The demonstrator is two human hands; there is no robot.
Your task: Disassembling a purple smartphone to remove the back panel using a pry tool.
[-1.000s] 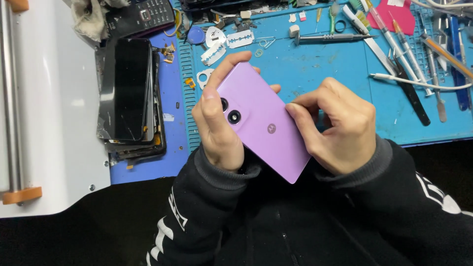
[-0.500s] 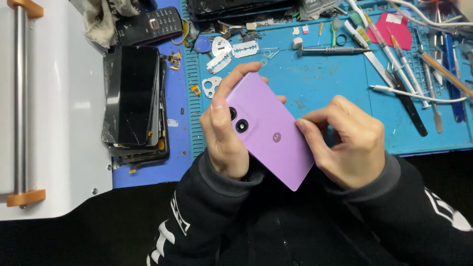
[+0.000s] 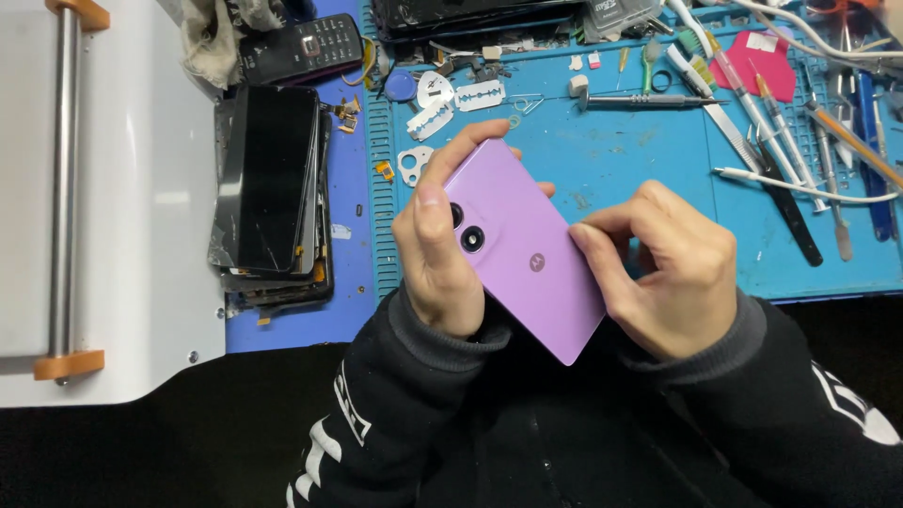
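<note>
A: White plastic at the far left — a machine housing (image 3: pixel 141 188) with a steel roller bar (image 3: pixel 63 179). Next, a stack of cracked phone screens (image 3: pixel 273 193) on the blue work mat (image 3: pixel 640 169), with razor blades (image 3: pixel 456 102) beyond it.

B: And the hands?

A: Left hand (image 3: pixel 442 254) wraps the camera end of the lilac phone (image 3: pixel 527 259), thumb laid beside the lenses, fingers curled over the far edge. Right hand (image 3: pixel 668 268) clasps the opposite long edge, fingertips pressed on the back cover. Both closed on it.

B: Orientation?

A: Back up, held above the mat's near edge, close to the chest. Long axis runs diagonally — upper left down to lower right. The lower corner juts free between the wrists; neither hand is plainly nearer.

B: Further right?

A: Tweezers, brushes and a screwdriver (image 3: pixel 649 98), untouched.
</note>
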